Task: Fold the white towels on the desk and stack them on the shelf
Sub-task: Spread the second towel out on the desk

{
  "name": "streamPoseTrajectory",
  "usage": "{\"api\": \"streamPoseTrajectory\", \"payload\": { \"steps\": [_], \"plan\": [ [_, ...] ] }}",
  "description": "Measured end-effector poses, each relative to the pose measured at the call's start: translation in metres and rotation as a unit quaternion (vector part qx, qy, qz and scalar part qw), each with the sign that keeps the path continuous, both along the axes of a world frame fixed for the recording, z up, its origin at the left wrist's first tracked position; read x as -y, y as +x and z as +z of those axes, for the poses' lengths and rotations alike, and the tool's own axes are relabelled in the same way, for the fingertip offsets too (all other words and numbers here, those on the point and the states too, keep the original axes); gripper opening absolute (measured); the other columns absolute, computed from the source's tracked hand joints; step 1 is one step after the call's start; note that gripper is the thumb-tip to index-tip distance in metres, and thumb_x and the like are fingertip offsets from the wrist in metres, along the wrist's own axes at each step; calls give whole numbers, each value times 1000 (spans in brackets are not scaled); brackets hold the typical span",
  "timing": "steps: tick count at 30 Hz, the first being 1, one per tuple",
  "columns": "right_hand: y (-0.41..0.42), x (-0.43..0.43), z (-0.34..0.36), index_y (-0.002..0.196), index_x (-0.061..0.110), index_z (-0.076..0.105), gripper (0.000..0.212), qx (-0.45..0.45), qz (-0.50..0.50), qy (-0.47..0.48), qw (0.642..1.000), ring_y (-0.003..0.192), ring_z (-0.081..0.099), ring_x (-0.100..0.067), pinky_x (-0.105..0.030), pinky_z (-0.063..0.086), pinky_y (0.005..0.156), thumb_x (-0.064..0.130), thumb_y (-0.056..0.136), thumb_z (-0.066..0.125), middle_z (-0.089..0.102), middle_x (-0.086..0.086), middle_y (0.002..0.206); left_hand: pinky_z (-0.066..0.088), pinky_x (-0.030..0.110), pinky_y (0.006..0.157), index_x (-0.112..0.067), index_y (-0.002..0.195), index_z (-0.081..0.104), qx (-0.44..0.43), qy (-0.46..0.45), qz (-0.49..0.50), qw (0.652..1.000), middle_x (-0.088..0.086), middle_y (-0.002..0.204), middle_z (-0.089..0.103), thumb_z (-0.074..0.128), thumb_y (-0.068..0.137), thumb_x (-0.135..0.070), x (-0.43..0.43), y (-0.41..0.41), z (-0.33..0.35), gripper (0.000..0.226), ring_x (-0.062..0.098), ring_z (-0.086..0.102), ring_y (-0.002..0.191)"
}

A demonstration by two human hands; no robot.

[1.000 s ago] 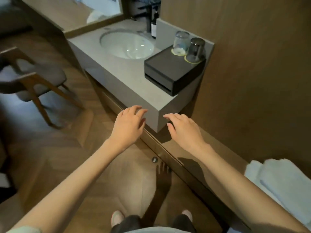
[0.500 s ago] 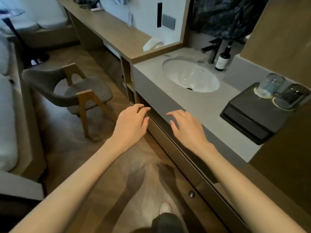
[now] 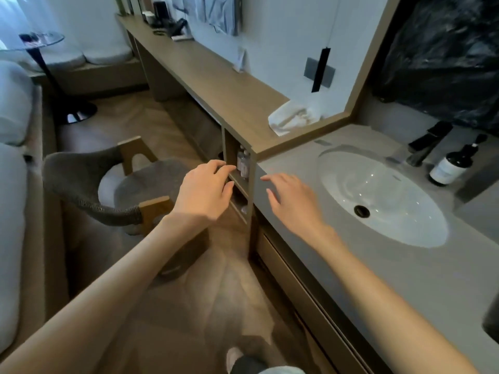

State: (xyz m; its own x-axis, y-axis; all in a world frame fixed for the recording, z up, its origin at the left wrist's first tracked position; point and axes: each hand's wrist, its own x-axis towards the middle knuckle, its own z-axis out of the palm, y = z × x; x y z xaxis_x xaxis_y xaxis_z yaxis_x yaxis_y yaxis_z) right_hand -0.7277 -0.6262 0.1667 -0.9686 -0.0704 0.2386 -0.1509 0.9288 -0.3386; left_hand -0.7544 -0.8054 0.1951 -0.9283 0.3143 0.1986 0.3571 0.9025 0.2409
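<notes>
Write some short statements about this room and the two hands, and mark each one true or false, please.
1. A white towel lies on the wooden desk. True.
2. The left hand grips the towel. False: the left hand and the right hand both hold nothing, their fingers are relaxed, and they are apart from the towel.
3. The dark bottle stands inside the sink. False: it stands on the counter, beside the sink.
4. A chair stands on the floor to the left of the hands. True.
5. The towel is neatly folded. False: it lies crumpled.
</notes>
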Motion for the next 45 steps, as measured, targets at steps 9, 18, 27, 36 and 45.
{"api": "streamPoseTrajectory", "payload": {
  "steps": [9, 18, 27, 36, 45],
  "plan": [
    [-182, 32, 3, 127, 24, 53, 31, 12, -39, 28, 999, 118, 48, -15, -32, 39, 96, 24, 97, 45, 56, 6, 129, 37, 37, 107, -23, 139, 43, -10, -14, -69, 997, 0, 142, 46, 43, 97, -30, 35, -192, -13, 42, 20, 45, 129],
    [-333, 34, -15, 125, 18, 56, 31, 35, -175, 9, 984, 114, 50, -21, -33, 40, 92, 17, 95, 46, 60, 1, 124, 38, 38, 108, -21, 139, 42, 10, -37, -217, 975, 3, 142, 45, 43, 97, -29, 26, -388, -21, 43, 21, 45, 130],
    [-418, -1, -30, 125, 18, 55, 32, 68, -296, -14, 953, 116, 48, -20, -35, 42, 94, 16, 95, 46, 58, 0, 125, 37, 35, 102, -20, 142, 36, 42, -47, -338, 939, 4, 142, 44, 40, 97, -28, -37, -521, -46, 45, 23, 44, 128],
    [-495, -64, -83, 133, 16, 46, 39, 132, -335, -33, 932, 126, 40, -22, -33, 42, 92, 12, 95, 44, 46, -2, 137, 38, 35, 100, -20, 145, 28, 76, -70, -378, 920, 6, 143, 40, 43, 96, -26, -115, -611, -99, 52, 26, 43, 128],
    [-547, -114, -139, 141, 18, 33, 50, 222, -340, -66, 911, 125, 43, -29, -42, 47, 95, 14, 93, 50, 39, -8, 141, 46, 42, 93, -30, 149, 14, 161, -116, -405, 893, 4, 155, 21, 49, 92, -14, -170, -660, -148, 69, 31, 41, 128]
  ]
}}
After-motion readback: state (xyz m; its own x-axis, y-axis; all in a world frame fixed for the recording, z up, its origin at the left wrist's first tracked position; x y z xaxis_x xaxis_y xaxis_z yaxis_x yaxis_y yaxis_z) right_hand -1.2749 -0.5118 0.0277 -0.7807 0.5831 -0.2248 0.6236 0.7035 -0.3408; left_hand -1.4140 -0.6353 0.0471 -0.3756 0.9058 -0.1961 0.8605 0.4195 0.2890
